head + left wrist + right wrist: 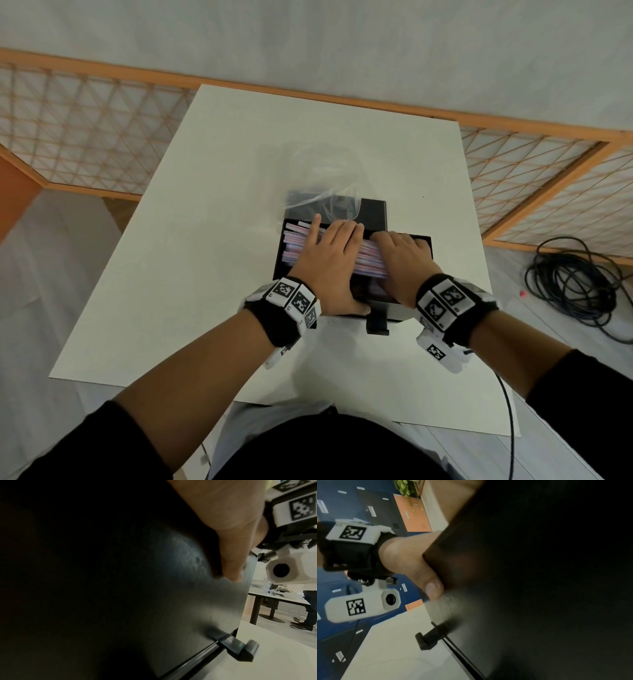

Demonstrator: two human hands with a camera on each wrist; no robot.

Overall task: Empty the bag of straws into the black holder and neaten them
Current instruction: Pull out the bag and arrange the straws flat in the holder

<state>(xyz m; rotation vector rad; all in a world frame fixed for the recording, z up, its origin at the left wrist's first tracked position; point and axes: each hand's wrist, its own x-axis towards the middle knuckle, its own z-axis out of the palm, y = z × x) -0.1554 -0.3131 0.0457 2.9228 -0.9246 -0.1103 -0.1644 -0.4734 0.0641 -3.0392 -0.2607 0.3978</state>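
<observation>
White table [212, 240] is seen to carry the black holder [376, 209], which stands near the front edge, directly before the person. The holder's top is open, and the straws [298, 245], pink and white, are seen lying inside it in a roughly level stack; their left ends are visibly uneven. The emptying step is therefore judged done, and the neatening is judged to be in hand but not finished. The clear bag [322, 178], apparently empty, is seen slumped over the holder's back, partly on the table behind it. The left hand [329, 263] is laid flat on the stack, fingers straight and spread, with its thumb hooked over the holder's front wall, as the right wrist view confirms. The right hand [400, 260] is laid beside it, fingers extended over the straws toward the back rim; nothing is gripped by either. A small black tab [243, 649] is noted at the foot of the front wall. Squaring of the straw ends is judged to be what remains.
</observation>
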